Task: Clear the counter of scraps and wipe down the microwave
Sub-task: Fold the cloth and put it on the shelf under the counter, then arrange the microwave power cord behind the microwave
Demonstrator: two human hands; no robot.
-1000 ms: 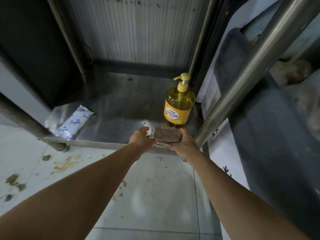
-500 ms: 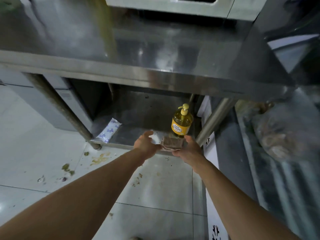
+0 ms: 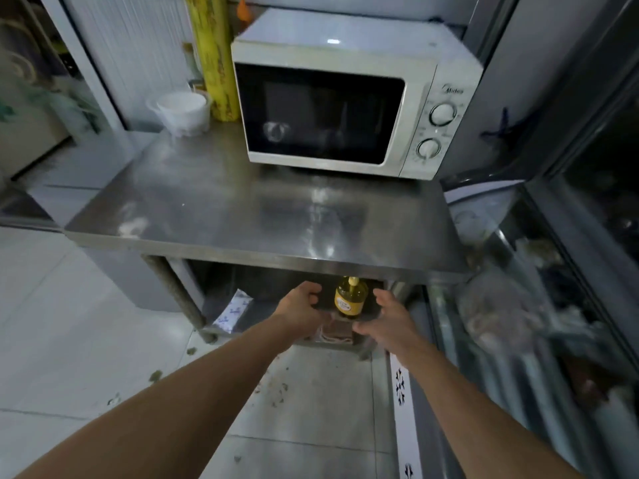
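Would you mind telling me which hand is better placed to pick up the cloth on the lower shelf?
Probably the left hand: it hovers directly over the cloth, while the right hand sits off to its side.

The countertop [image 3: 262,216] edge hides the soap bottle's [image 3: 350,300] pump (and the lower shelf's back); the left hand [image 3: 301,305] covers part of the cloth [image 3: 337,331].

One white microwave [image 3: 352,108] with two round dials stands at twelve o'clock on one stainless-steel counter [image 3: 242,216]. One yellow-green roll [image 3: 214,57] and one stack of white plastic bowls [image 3: 181,112] sit at eleven o'clock. On the one lower shelf [image 3: 262,305]: one yellow pump bottle [image 3: 350,299], one brownish cloth [image 3: 337,331], one white-and-blue packet [image 3: 231,311]. Two bare hands, left [image 3: 301,304] and right [image 3: 389,316].
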